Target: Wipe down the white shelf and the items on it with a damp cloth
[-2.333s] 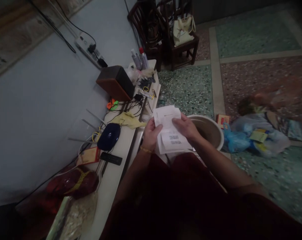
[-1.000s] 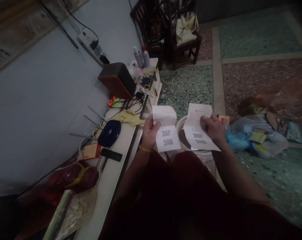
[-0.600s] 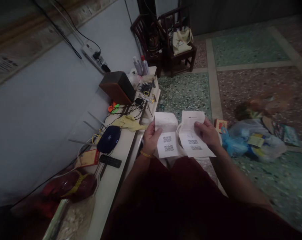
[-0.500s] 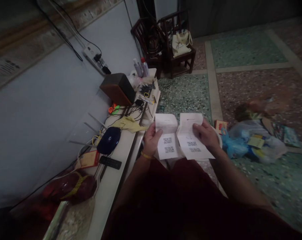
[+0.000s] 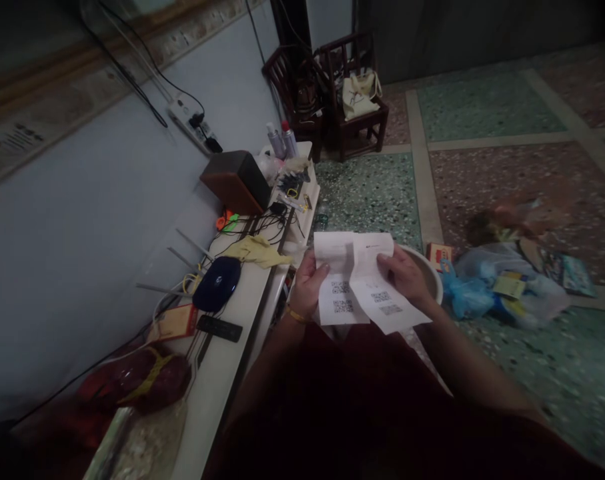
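- Over the lap, beside the counter, pinching the left sheet at its left edge with the left hand.
- Gripping the right sheet by its upper right side with the right hand, before the pale basin.
- Holding both side by side, with inner edges meeting in view and QR codes facing up.

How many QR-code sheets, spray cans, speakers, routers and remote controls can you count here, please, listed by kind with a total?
QR-code sheets: 2
Spray cans: 2
Speaker: 1
Router: 1
Remote control: 1
Total: 7
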Tool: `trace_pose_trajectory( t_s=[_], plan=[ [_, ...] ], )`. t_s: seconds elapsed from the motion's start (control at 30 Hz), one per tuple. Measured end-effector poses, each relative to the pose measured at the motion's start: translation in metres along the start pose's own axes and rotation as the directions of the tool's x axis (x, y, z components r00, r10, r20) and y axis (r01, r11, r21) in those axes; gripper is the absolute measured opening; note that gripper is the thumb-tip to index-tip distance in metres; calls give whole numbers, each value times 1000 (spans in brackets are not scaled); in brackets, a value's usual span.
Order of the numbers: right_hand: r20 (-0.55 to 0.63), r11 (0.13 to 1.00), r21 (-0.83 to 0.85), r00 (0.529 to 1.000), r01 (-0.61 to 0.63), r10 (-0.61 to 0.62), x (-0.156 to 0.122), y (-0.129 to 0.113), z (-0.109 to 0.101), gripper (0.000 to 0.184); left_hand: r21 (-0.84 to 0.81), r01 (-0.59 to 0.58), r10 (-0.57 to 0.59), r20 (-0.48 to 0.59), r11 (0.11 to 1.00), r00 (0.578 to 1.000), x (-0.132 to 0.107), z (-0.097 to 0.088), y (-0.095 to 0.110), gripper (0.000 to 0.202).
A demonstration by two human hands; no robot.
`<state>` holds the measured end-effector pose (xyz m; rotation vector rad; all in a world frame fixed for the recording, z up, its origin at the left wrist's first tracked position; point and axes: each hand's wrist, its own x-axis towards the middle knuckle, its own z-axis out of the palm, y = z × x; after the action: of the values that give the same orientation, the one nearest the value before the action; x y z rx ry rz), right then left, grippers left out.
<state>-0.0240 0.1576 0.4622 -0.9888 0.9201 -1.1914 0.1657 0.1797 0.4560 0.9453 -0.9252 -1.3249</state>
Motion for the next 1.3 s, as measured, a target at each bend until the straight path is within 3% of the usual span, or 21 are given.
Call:
trace_pose_trajectory(
  t_s=[0.3,0.5,0.97,1.17,1.3],
  plan=[
    [-3,983,175,998,-55,56,-1,0,-4,52,-44,-6,7,22,999,1000,-3,10,2,41],
    [-19,974,219,998,-54,60,-1,6,-6,44,-48,2,-2,-8,999,1000,-1,9,-1,42],
    [-63,993,74,994,-87,92,-1,4,-6,46,17,-28,28,5,999,1000,1,7,-5,39],
    [-34,979,170,992,-114,122,2,8,-8,50,-4,-14,14,-1,1000,1000,2,6,-7,40],
    [-24,981,145,991,-125,130,2,8,-6,48,-8,-18,18,-4,1000,1000,2,6,-8,41]
  ],
)
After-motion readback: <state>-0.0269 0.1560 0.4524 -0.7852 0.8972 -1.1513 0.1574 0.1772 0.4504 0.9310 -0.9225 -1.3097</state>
